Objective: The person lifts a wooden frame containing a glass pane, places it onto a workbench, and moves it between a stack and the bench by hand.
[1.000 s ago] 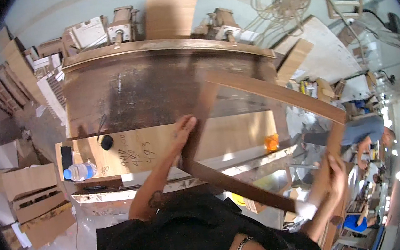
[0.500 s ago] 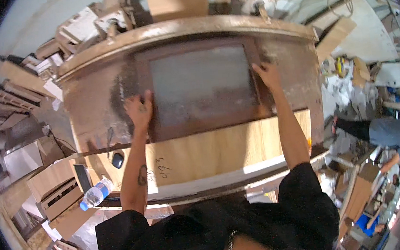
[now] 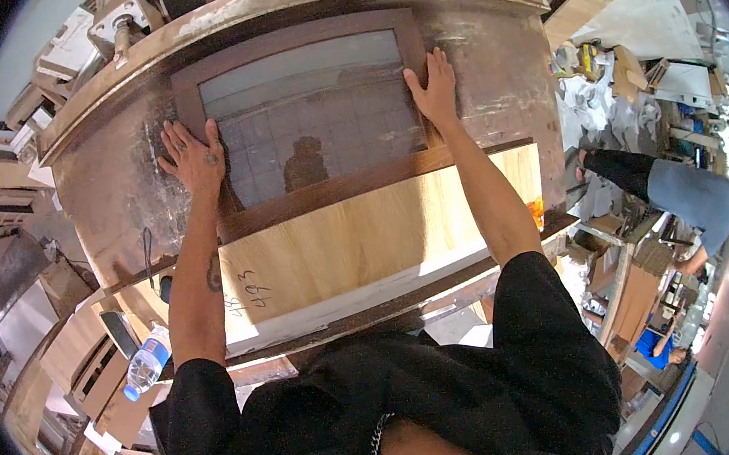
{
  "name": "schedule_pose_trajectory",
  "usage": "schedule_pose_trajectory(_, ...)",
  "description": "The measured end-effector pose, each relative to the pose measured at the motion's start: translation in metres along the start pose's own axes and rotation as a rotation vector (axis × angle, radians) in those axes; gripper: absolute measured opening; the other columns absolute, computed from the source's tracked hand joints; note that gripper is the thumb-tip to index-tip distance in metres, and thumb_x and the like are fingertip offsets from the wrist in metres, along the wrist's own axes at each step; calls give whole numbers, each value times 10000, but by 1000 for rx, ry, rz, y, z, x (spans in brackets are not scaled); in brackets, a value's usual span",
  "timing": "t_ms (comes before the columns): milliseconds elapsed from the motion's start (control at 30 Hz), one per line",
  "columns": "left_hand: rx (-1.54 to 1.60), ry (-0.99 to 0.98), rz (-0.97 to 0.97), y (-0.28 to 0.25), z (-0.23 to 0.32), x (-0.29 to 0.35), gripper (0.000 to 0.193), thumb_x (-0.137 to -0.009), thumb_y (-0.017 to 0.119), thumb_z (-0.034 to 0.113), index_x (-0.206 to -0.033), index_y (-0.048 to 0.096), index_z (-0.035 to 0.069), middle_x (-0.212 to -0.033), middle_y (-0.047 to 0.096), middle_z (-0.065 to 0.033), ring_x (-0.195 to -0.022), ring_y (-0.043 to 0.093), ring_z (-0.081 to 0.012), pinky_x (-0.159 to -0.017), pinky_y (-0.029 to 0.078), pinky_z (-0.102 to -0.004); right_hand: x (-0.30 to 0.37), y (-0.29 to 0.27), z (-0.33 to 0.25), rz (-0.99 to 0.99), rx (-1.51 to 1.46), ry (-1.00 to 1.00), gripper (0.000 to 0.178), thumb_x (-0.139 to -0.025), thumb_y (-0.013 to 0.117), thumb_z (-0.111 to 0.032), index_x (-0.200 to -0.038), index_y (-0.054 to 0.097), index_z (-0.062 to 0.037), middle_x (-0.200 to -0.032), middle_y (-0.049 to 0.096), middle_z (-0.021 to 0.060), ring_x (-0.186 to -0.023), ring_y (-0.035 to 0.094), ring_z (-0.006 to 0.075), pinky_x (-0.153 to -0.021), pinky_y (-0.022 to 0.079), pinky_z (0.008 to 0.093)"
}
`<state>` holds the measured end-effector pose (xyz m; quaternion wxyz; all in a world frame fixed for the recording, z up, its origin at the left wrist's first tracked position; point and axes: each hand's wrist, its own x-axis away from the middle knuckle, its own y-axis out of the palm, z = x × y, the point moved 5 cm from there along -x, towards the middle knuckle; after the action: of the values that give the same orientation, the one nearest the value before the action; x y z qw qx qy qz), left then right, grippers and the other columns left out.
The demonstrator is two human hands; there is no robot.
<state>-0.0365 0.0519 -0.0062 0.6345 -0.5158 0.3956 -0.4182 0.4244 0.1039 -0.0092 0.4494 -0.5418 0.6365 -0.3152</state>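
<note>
Two hands of yours lie unclenched, fingers spread: the left hand (image 3: pixel 195 159) at the left side of the brown frame (image 3: pixel 351 184), the right hand (image 3: pixel 436 91) at its right side. The frame lies flat between the far edge of the bench (image 3: pixel 497 94) and the pale board (image 3: pixel 348 240) along the near edge. At the near left corner you have a water bottle (image 3: pixel 148 360) and a dark flat object (image 3: pixel 118 331); your left forearm partly hides a black object (image 3: pixel 165 289). A metal clamp (image 3: pixel 123 26) stands at the far edge, toward the left corner; a co-worker (image 3: pixel 690 200) bends well beyond the right edge.

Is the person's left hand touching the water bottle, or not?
Apart. The head view shows the left hand at the brown frame, and the water bottle lower in the picture, with a clear gap between.
</note>
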Motion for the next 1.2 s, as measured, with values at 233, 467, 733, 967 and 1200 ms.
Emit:
schedule_pose_trajectory(233, -15, -24, 2, -13, 6, -1, 802, -925, 281, 618, -1415, 302, -16, -1525, 215, -143, -1423, 155, -283, -1110, 82, -564, -5, -13, -14, 17, 126, 48, 690, -880, 511, -473, -1311, 423, 59, -1420, 354, 257, -1338, 312, 376, -1098, 222, 493)
schedule_pose_trajectory(467, 20, -39, 5, -6, 2, 4, 786, -926, 314, 601, -1414, 309, -15, -1531, 210, -125, -1424, 157, -270, -1113, 74, -555, 1, -13, -13, 59, 109, -4, 646, -876, 539, -430, -1279, 443, 66, -1386, 402, 255, -1302, 359, 398, -1070, 273, 499)
schedule_pose_trajectory(733, -41, -38, -1, -9, 4, 2, 775, -933, 291, 594, -1419, 301, -9, -1526, 224, -123, -1424, 157, -269, -1114, 75, -556, 1, -11, -13, 53, 142, 2, 653, -881, 532, -433, -1290, 436, 68, -1400, 385, 251, -1308, 352, 392, -1072, 274, 491)
schedule_pose_trajectory(967, -95, 1, 49, -6, -5, 4, 782, -931, 288, 600, -1415, 310, -15, -1526, 222, -131, -1420, 172, -269, -1111, 88, -556, -1, -7, -19, 55, 141, -10, 652, -880, 534, -430, -1295, 434, 63, -1413, 369, 245, -1309, 352, 383, -1081, 266, 490)
schedule_pose_trajectory(1200, -25, -41, -43, -7, 7, 3, 786, -936, 284, 583, -1422, 281, -35, -1530, 195, -153, -1427, 136, -280, -1114, 65, -555, -5, -18, -15, 72, 193, -24, 642, -882, 539, -448, -1255, 476, 70, -1337, 449, 268, -1268, 398, 397, -1080, 293, 458)
